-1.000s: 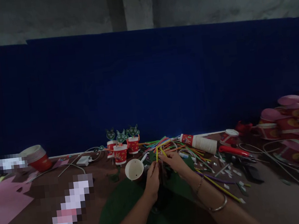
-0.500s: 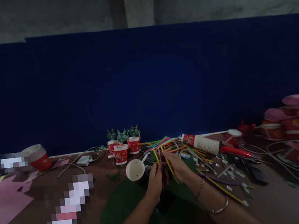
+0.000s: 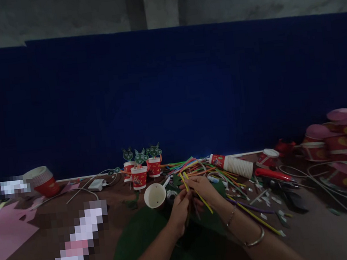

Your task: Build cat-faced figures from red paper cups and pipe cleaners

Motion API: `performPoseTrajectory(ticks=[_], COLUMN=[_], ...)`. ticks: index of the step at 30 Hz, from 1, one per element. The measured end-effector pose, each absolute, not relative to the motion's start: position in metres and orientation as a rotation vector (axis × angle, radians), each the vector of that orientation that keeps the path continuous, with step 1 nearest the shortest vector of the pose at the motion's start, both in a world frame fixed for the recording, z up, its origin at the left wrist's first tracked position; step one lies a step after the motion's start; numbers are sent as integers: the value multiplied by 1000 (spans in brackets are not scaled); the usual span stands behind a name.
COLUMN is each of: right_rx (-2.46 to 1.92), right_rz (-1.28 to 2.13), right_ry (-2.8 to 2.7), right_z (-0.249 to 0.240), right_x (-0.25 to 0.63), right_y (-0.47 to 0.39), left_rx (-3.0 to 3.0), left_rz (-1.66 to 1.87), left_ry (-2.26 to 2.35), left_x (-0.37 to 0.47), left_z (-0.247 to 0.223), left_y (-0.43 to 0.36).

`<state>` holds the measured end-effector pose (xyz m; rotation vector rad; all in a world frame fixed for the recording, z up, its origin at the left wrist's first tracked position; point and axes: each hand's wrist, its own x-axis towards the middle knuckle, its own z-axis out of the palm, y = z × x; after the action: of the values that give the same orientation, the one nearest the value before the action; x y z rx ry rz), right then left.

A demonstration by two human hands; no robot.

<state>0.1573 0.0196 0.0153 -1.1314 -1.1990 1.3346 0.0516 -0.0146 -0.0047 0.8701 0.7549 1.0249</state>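
Both of my hands are close together over the table, just right of an upright paper cup (image 3: pixel 155 196) whose pale inside faces me. My left hand (image 3: pixel 180 212) pinches a yellow pipe cleaner (image 3: pixel 184 182) that sticks up past its fingertips. In my right hand (image 3: pixel 203 189) is a second yellow pipe cleaner (image 3: pixel 208 206), slanting down to the right below the fingers. The two stems come near each other at the fingertips; whether they are joined cannot be seen. Behind the hands lies a heap of coloured pipe cleaners (image 3: pixel 192 163).
Red cups with green animal heads (image 3: pixel 139 177) stand at the back. A stack of cups (image 3: pixel 237 166) lies on its side, near red-handled scissors (image 3: pixel 274 174) and scattered white scraps (image 3: pixel 265 199). Green paper (image 3: pixel 136 245) lies below my hands. Pink-topped cups (image 3: pixel 318 148) crowd the right.
My right hand has turned slightly, and the yellow stem in it now slants further right. The fingertips of both hands are closer together. The view has shifted a little.
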Motion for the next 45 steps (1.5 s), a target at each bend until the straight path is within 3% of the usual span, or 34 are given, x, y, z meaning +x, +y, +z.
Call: performPoseTrajectory(ticks=[7,13,18,23,26,31,45], right_rx=[-997,-936,-922,-1041,-1094,-1126,-1057], right_rz=[995,850,879,711,813,1094,1456], right_ry=[-1176,-1677,-2294,-2193,-1797,-1271,-1359], right_z=[47,85,81,75,77,73,55], right_x=[174,189,190,177,174,176,165], right_y=[13,-12,-25,-24,-17,-2,-2], left_rx=[731,639,674,683,787,1058,899], left_rz=[1041,1035,1008,1040,1102,1568,1123], left_ry=[707,460,487,592,764,924,727], left_x=[48,47,46,51,52,46,54], left_z=[2,3,12,7,4,22,6], left_y=[-12,-10,-14,-13,-16,-27,-20])
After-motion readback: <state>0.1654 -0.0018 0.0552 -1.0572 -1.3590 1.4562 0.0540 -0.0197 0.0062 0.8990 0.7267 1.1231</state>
